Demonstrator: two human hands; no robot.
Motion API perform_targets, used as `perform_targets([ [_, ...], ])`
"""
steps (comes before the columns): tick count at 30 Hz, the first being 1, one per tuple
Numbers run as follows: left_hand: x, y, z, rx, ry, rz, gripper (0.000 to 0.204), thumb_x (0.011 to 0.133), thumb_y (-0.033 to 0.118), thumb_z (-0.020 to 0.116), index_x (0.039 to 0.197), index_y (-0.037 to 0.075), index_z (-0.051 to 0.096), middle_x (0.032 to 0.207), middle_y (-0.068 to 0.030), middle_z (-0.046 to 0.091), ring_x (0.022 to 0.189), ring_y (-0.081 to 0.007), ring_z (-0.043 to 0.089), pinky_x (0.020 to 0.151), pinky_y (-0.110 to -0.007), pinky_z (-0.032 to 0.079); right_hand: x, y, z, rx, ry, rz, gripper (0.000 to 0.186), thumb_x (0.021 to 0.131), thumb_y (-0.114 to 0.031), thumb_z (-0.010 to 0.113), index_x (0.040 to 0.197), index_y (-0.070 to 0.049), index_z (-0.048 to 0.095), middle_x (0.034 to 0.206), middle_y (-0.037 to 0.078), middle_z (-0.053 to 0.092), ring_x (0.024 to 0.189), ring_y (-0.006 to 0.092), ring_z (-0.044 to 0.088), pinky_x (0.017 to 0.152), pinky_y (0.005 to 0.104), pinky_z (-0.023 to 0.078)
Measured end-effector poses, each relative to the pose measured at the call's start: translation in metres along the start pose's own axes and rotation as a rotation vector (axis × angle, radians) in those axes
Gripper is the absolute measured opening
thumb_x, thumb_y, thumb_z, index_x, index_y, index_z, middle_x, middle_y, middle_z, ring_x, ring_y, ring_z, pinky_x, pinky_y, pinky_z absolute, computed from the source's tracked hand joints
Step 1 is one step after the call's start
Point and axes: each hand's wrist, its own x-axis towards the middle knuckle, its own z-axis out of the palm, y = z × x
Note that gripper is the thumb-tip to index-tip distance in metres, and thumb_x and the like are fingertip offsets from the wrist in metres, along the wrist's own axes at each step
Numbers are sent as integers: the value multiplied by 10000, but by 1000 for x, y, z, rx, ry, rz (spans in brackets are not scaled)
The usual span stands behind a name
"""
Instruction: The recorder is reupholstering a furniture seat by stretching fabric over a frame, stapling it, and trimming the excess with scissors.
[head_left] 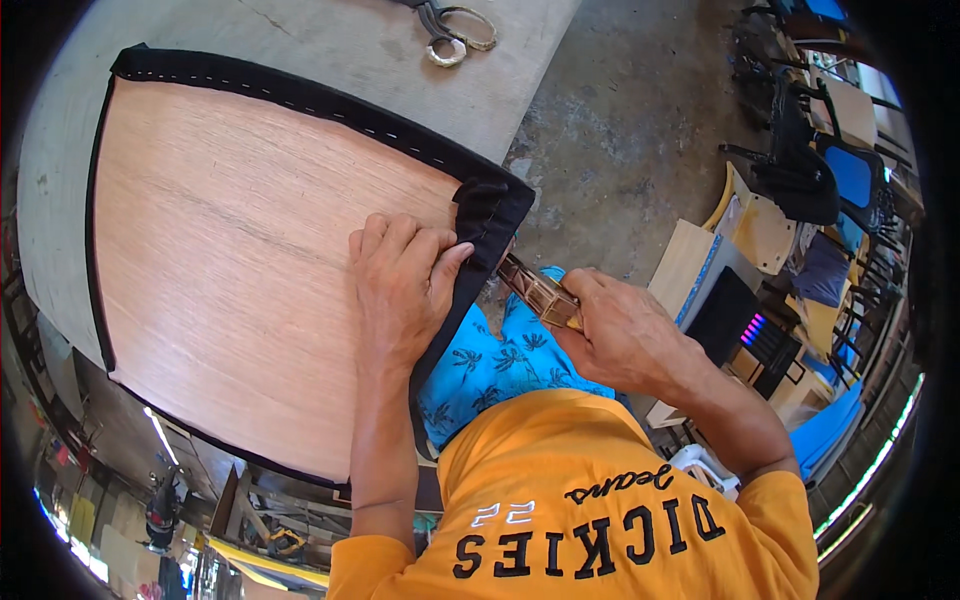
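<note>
A pale plywood panel (pixel 220 270) lies on a grey table (pixel 210 30), edged with folded black fabric (pixel 500 215) that carries rows of staples. My left hand (pixel 400 280) rests on the panel near its far right corner, fingers curled together, thumb pressed on the fabric fold. Just right of it my right hand (pixel 625 330) grips a metal staple gun (pixel 535 290), its nose at the outer side of the fabric edge; whether it touches is unclear. Black-handled scissors (pixel 450 35) lie on the table beyond the panel.
A concrete floor (pixel 620 120) shows right of the table. Farther right stand stacked boards (pixel 680 270), black chairs with blue pads (pixel 848 170) and other furniture parts. Behind the panel's lower left are tools and a yellow-edged bench (pixel 255 560).
</note>
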Motion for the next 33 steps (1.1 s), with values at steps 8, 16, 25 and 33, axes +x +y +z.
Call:
perform_targets([
  [8, -1, -3, 3, -33, 94, 12, 98, 828, 91, 771, 867, 75, 683, 881, -44, 593, 867, -242, 511, 831, -367, 423, 19, -23, 5, -92, -52, 53, 236, 883, -188, 645, 991, 16, 595, 937, 213, 692, 741, 392, 666, 685, 459, 539],
  [16, -4, -8, 4, -57, 95, 17, 97, 829, 83, 763, 863, 67, 674, 886, -50, 595, 864, -251, 511, 822, -374, 430, 32, -32, 8, -137, -51, 96, 248, 862, -196, 663, 974, 19, 614, 925, 216, 699, 700, 377, 656, 649, 441, 530],
  [25, -1, -3, -2, -19, 52, 44, 89, 875, 117, 723, 937, 73, 676, 924, -73, 598, 872, -269, 528, 810, -372, 450, 8, 8, 11, -86, 116, -40, 230, 869, -208, 681, 942, -8, 594, 847, 161, 679, 638, 327, 595, 603, 412, 480],
  [33, -26, 39, -12, -211, 233, -204, 211, 872, 113, 725, 1068, 62, 668, 973, -96, 628, 936, -298, 569, 877, -386, 486, 42, 26, -78, -61, 436, -43, 241, 903, -238, 624, 944, -11, 554, 931, 213, 680, 801, 426, 625, 694, 481, 498],
])
